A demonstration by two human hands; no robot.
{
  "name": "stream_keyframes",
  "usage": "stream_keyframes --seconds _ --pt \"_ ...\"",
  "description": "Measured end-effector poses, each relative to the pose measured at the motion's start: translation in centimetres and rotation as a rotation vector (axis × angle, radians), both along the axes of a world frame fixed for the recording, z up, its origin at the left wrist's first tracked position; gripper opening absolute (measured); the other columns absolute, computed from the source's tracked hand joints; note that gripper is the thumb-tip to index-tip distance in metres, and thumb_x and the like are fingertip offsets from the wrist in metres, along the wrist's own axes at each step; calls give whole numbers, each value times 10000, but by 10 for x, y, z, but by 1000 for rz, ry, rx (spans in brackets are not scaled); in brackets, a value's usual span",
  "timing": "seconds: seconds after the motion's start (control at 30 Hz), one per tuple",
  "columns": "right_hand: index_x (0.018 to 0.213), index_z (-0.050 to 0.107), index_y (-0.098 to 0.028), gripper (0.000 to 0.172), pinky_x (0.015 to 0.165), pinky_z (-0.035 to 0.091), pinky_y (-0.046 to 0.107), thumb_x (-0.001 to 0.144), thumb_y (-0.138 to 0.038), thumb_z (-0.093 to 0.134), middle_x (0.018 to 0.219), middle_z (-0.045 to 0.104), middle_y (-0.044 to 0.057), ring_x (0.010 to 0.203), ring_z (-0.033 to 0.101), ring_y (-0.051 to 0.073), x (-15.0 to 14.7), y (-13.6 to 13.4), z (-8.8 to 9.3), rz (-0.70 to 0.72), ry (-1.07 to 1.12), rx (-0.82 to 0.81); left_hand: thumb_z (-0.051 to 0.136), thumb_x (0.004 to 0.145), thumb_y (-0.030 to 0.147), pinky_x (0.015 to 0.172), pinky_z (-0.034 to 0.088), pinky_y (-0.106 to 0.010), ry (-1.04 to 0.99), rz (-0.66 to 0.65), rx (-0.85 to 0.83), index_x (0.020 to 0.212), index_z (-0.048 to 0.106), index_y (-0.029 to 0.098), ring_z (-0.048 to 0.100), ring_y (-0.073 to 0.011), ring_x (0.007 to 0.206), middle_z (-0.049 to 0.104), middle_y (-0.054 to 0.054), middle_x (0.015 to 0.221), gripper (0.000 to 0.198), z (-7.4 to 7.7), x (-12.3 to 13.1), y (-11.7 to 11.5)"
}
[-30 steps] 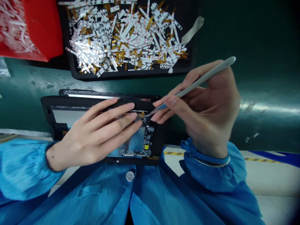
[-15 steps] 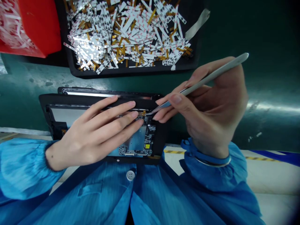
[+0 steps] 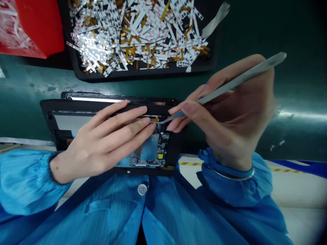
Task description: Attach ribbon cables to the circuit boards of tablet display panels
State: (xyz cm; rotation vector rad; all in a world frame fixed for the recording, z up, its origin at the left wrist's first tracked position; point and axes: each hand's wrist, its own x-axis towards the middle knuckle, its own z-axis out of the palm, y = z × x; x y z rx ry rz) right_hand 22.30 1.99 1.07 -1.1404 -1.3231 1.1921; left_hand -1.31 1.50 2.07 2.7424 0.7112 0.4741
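My left hand (image 3: 107, 143) lies flat with its fingers stretched across an opened tablet (image 3: 74, 120), covering part of its inside. Between thumb and fingers my right hand (image 3: 230, 112) grips a pair of metal tweezers (image 3: 230, 85). The tweezers' bent tip reaches the upper edge of the green-and-black circuit board (image 3: 162, 143), beside a small orange flex cable (image 3: 156, 119). Part of that cable is hidden under my left fingertips. A second dark frame (image 3: 117, 100) with a bright strip shows just behind the tablet.
Beyond the tablet, a black tray (image 3: 143, 75) holds a heap of white strips with orange flex ends. To its left stands a red bin (image 3: 42, 27) with pale scraps. A strip of tape (image 3: 217, 20) sticks to the tray's right side.
The rear end of the tweezers has swung right and slightly up with my right hand, while the tip stays by the orange cable. My left hand keeps its place on the tablet.
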Motion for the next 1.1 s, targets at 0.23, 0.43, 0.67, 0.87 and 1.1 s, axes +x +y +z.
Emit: stream_keyframes --seconds 0.23,0.43,0.67,0.87,1.1 --pt "830 612 -211 91 442 561 258 891 -148 638 696 494 -49 522 646 115 1 -10 5 -255 152 170 577 937 123 1046 555 -516 186 -130 280 1224 614 95 592 -342 1245 674 -105 1244 291 14 4 3" --pt "804 652 -189 212 330 351 234 971 -163 524 636 579 -9 426 511 83 22 -86 18 -200 -292 41 486 959 68 911 609 -533 215 -228 371 1185 611 61 653 -363 1146 686 -130 1204 258 27 6 12" --pt "890 637 -180 125 469 455 198 823 -161 741 806 584 -14 552 521 64 -11 -149 0 -253 -524 -109 628 919 286 658 526 -434 95 -124 176 1029 582 116 657 -325 894 671 -107 995 208 21 22 -13" --pt "916 650 -204 165 522 496 208 823 -84 715 825 614 -11 642 572 90 -23 -147 -18 -307 -492 73 503 975 348 641 455 -358 118 -117 12 947 527 145 571 -265 878 595 -113 990 207 7 37 -20" --pt "981 681 -206 206 540 507 236 815 -96 735 840 643 0 600 549 87 -19 -143 -30 -258 -614 343 370 1011 242 737 473 -365 48 -144 -159 923 531 181 567 -216 877 574 -72 965 193 4 33 -12"
